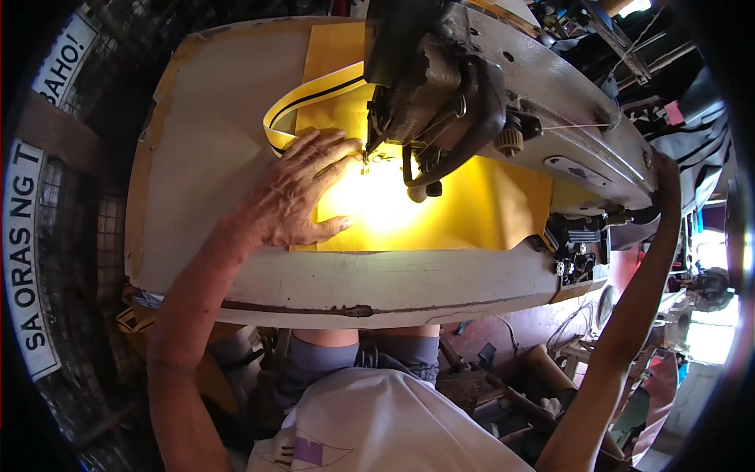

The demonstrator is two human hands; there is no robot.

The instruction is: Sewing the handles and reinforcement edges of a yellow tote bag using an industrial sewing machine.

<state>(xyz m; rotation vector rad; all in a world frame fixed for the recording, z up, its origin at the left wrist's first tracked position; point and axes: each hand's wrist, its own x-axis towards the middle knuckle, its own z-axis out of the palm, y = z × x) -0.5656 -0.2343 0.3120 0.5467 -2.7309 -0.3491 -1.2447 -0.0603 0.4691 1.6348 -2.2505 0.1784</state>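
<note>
A yellow sheet of material lies on the sewing table under the head of a sewing machine. My left hand rests on the sheet's left part, fingers spread, fingertips close beside the presser foot. Behind that hand, a pale yellow strip with a dark stripe curves in a loop and runs toward the needle area. A bright lamp glow washes out the sheet around the needle. My right hand is at the machine's far right end, by the handwheel; its fingers are hidden.
The pale tabletop has worn, taped edges. A bobbin winder sits at the table's right end. A thread stretches along the machine arm. Below right, rolls and scraps clutter the floor. Wire mesh and signs stand at left.
</note>
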